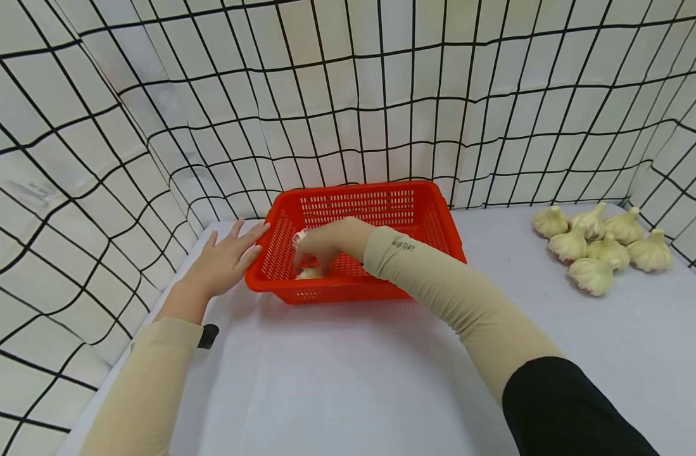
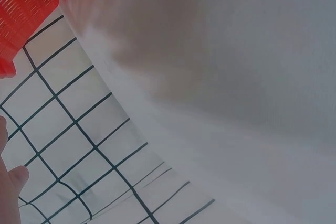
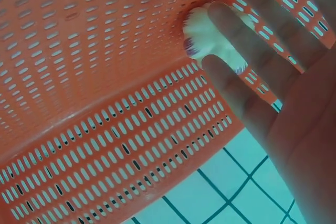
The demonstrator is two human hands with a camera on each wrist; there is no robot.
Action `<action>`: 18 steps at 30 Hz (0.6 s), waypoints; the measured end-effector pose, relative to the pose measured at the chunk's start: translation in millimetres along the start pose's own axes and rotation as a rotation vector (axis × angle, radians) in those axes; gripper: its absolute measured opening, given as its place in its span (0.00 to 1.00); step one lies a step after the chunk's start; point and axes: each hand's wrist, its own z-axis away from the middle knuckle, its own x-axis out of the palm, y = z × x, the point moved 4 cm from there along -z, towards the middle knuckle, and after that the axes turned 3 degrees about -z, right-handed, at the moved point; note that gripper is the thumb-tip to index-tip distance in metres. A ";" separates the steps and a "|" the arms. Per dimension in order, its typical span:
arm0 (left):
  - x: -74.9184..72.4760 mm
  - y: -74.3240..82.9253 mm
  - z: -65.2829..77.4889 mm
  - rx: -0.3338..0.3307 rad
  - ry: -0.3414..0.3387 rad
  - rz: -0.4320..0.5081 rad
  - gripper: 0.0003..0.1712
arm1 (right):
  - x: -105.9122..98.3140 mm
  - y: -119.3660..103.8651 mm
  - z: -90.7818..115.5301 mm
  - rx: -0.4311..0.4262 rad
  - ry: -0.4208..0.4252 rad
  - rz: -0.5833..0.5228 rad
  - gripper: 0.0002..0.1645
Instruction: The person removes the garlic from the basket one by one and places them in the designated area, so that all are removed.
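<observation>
A red slotted plastic basket [image 1: 353, 291] stands on the white table. My left hand [image 1: 225, 263] is at its left rim, fingers spread and fingertips at the edge. The right hand [image 1: 325, 244] reaches down inside the basket's left part. In the right wrist view its fingers [image 3: 231, 30] are extended over a pale, roundish thing [image 3: 197, 30] with purple-tinged, frilly edges; whether they touch it I cannot tell. A pale thing [image 1: 309, 273] shows below the right fingers in the head view, partly hidden. Only a bit of the left hand [image 2: 10, 192] shows in the left wrist view.
Several garlic bulbs [image 1: 591, 276] lie in a cluster on the table at the right. Black netting [image 1: 348, 107] over white panels encloses the back and both sides. The white tabletop [image 1: 336, 380] extends in front of the basket.
</observation>
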 end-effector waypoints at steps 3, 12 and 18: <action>-0.6 0.6 1.1 -0.006 0.003 0.003 0.39 | 0.0 2.4 0.9 -0.006 -0.002 0.020 0.26; -2.6 1.9 1.4 -0.010 -0.008 0.003 0.38 | -2.8 16.6 11.5 0.034 -0.016 0.077 0.25; -1.1 1.7 1.4 -0.008 -0.014 0.005 0.38 | 0.9 26.7 17.6 0.110 -0.047 0.002 0.29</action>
